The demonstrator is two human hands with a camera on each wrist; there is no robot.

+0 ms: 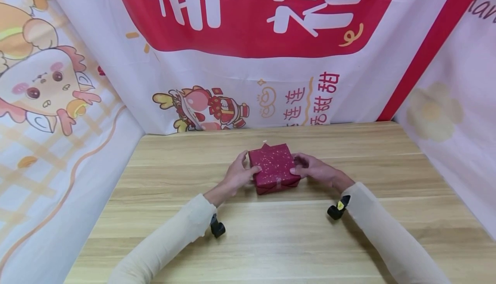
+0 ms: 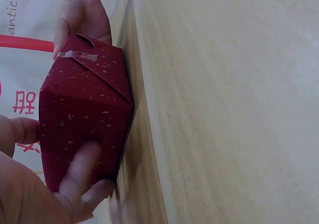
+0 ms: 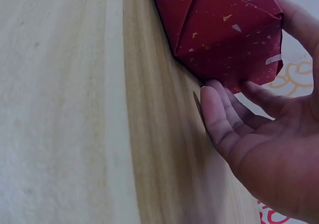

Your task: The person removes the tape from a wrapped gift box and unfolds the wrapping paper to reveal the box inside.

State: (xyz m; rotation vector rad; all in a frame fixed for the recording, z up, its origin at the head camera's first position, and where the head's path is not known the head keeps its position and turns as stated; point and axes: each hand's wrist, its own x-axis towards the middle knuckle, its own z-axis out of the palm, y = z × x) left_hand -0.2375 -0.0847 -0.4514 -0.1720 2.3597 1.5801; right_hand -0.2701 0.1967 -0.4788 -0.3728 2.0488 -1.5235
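Note:
A gift box (image 1: 273, 163) wrapped in dark red paper with pale and gold flecks sits at the table's middle, toward the back. Its near end has folded flaps held by a strip of clear tape (image 2: 79, 55). My left hand (image 1: 240, 173) holds the left side, thumb over the top edge and fingers along the side wall. On the opposite side my right hand (image 1: 315, 170) grips the box, its thumb on top and its fingertips (image 3: 213, 102) low by the bottom edge. A small paper point (image 1: 265, 146) sticks up at the box's far edge.
The light wood-grain table (image 1: 255, 241) ends at a white and red printed cloth (image 1: 248, 51) hanging behind it. Printed cloths also hang at the left (image 1: 58, 155) and right (image 1: 445, 103). A black wrist camera (image 1: 218, 228) sits on the left wrist, another (image 1: 336, 210) on the right.

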